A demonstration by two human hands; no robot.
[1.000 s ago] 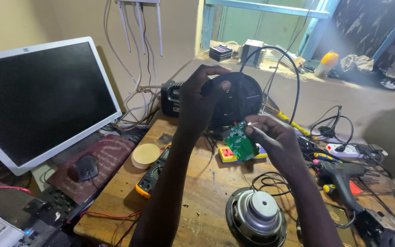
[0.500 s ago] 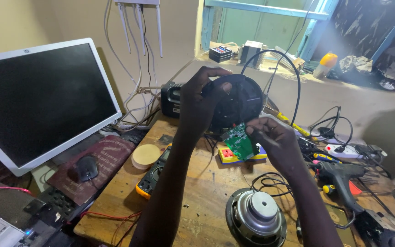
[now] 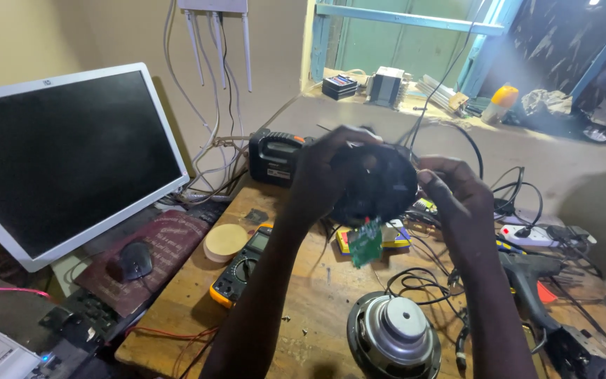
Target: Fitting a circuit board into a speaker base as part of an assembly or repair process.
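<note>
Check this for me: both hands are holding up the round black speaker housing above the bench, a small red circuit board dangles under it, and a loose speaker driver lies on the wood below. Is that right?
Not quite. The head view shows the circuit board dangling under the round black speaker housing is green, not red. The rest holds: the left hand and right hand hold the housing up above the bench, and a loose speaker driver lies on the wood below.

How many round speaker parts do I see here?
2. One black round speaker housing is held up between the left hand and the right hand. One loose speaker driver lies on the wooden table. Clutter may hide others.
</note>
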